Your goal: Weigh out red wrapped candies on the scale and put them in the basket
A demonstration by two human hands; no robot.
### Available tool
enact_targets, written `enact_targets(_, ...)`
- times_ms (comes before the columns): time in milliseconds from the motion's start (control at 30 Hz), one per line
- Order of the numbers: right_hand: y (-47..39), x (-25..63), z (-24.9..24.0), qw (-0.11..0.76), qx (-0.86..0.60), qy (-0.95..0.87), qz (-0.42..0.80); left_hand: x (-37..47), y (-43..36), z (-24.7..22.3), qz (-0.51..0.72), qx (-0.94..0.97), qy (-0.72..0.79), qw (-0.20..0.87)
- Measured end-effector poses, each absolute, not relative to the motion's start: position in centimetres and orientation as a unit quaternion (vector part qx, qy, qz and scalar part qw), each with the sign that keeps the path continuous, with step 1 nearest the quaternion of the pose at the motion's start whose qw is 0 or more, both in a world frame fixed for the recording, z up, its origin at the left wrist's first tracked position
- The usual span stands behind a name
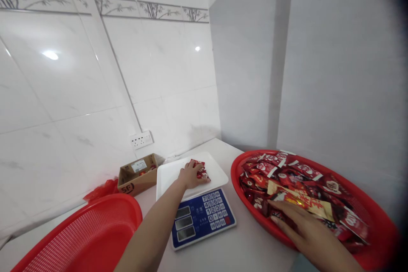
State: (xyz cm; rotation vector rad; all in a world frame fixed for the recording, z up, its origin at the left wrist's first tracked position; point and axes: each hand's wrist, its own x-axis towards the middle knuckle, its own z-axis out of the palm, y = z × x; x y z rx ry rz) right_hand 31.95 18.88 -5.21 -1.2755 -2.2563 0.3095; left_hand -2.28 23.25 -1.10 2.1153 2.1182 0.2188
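My left hand (188,176) reaches over the white tray (168,177) of a digital scale (204,216), its fingers curled over small red snack packets (202,173) there. How many packets lie under that hand is partly hidden. On the right, a red plastic basket (237,175) is heaped with red, white and gold wrapped snacks. My right hand (301,223) is at the basket's near side, fingers stretched out over the packets, just below a gold-and-red packet (302,199). Nothing shows gripped in it.
Another red basket (127,204) stands at the lower left, with bare mesh visible inside. Behind it are a cardboard box (137,178) holding some small items and a red plastic bag (103,189). Tiled and grey walls meet behind the table. A socket (141,140) sits on the wall.
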Motion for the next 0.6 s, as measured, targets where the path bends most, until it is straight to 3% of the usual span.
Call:
enact_targets(167,18.8,32.0,-5.2,0.271,-0.469,-0.831,0.124,-2.4,23.4,-1.2,0.103,0.695,0.711,0.032)
enact_targets(600,18.1,31.6,-4.1,0.286,-0.471,-0.821,0.153,-3.1,25.1,-0.4,0.083,0.697,0.71,0.063)
